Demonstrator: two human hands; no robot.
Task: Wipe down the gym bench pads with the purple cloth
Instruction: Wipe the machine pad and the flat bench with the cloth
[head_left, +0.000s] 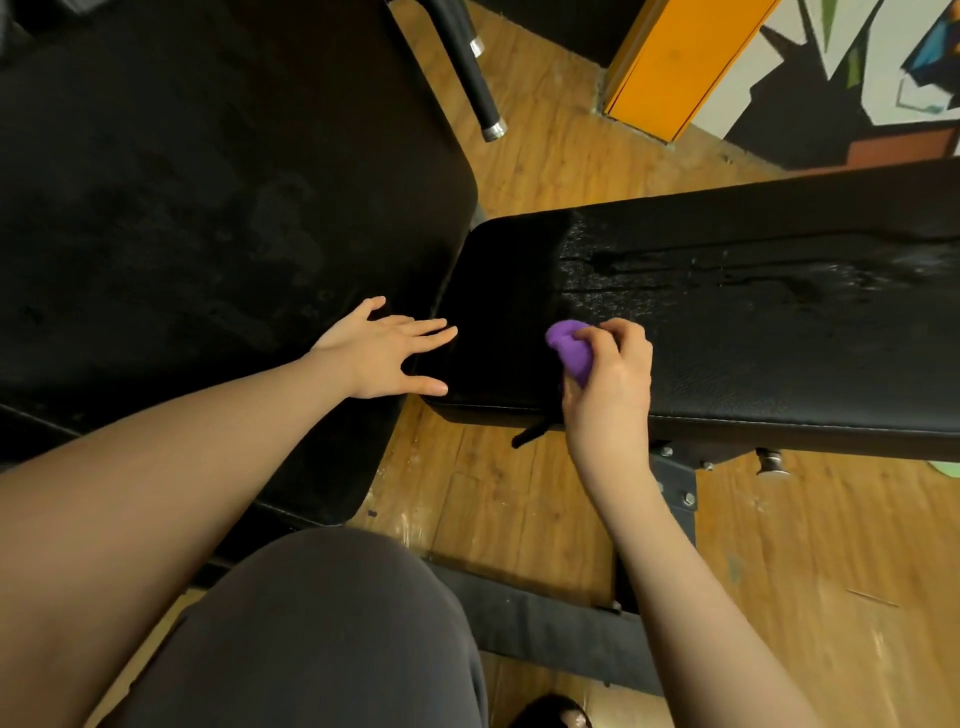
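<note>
Head view, read from nine o'clock to three o'clock. At nine to eleven o'clock lies the large black bench pad (197, 208), its surface dull and mottled. The left hand (387, 353) rests at the pad's three o'clock edge, fingers straight and spread, holding nothing, fingertips pointing toward the narrow gap between the two pads. At centre, the second black bench pad (753, 332) runs out toward three o'clock; its upper face shows glossy wet streaks from one to three o'clock. The purple cloth (571, 349) sits bunched on this pad near its six o'clock edge, just right of the pad's rounded end. The right hand (613, 369) grips the cloth, fingers curled over it and thumb beside it, the cloth protruding toward nine o'clock. Below the second pad, black steel frame members (675, 488) with bolts stand on the wooden floor (519, 171). At twelve o'clock a black bar with a metal end cap (480, 93) hangs above the floor; at one o'clock stands an orange panel (670, 67). At six o'clock a knee in grey fabric (322, 623) fills the foreground.
</note>
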